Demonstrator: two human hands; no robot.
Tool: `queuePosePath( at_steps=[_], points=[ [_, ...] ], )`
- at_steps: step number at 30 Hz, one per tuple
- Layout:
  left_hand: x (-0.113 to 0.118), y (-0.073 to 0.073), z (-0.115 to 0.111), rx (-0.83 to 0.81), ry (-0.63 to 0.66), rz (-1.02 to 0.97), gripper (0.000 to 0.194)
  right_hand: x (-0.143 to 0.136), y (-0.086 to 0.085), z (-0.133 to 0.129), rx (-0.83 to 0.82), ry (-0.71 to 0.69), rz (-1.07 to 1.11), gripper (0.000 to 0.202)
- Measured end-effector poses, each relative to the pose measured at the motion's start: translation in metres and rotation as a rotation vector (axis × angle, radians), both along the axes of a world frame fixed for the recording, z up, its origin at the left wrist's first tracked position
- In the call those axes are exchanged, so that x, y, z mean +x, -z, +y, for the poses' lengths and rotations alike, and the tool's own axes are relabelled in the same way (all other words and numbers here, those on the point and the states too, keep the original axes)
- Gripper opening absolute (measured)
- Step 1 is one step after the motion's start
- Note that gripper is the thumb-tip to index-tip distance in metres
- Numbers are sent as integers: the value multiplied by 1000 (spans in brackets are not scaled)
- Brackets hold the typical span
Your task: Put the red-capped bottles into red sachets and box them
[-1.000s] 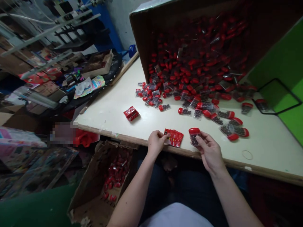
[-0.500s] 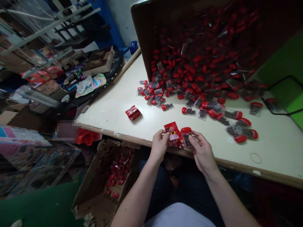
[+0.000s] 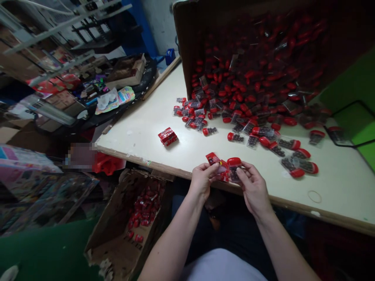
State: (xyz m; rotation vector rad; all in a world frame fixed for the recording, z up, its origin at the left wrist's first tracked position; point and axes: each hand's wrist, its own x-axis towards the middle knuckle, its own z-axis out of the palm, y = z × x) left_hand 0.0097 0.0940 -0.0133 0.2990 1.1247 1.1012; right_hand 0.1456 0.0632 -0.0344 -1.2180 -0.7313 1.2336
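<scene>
I have the left hand (image 3: 202, 178) just below the middle of the frame, its thumb and fingers pinched narrow on a red printed packet (image 3: 212, 157), whose upper corner stands out above the thumb. More red packaging shows between the two hands, but I cannot tell whether it is one piece or several. To its right, my right hand (image 3: 254, 188) holds a small clear container (image 3: 233, 161) with a red cap and dark round pieces inside; the thumb lies across the front and the other fingers are largely hidden behind it. The container is upright, cap toward the top of the frame, right beside the packaging, over the near edge of the pale desk (image 3: 137, 130); from here I cannot tell whether the two touch. Left of centre I see a stack of red packets (image 3: 168, 136) lying on the desk, well apart from the hands. Across the upper right, a big cardboard box (image 3: 184, 50) lies with its opening toward me, and a heap of red-capped containers (image 3: 234, 91) spills out of it onto the desk. A thin elastic band (image 3: 314, 196) lies at the lower right. At the lower left, below desk level, I can see a worn cardboard box (image 3: 101, 234) with red-topped pieces (image 3: 145, 205) inside, too dim to make out fully.
</scene>
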Motion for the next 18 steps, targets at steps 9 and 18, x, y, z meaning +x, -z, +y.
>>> queuePosePath(
  at_steps=[9,18],
  points=[
    [-3,-7,7,-54,-97,-140,31,-13,-7,-17,92,-49,-221,33],
    [1,-12,0,-100,-51,-212,28,-16,-3,-13,102,66,-340,33]
  ],
)
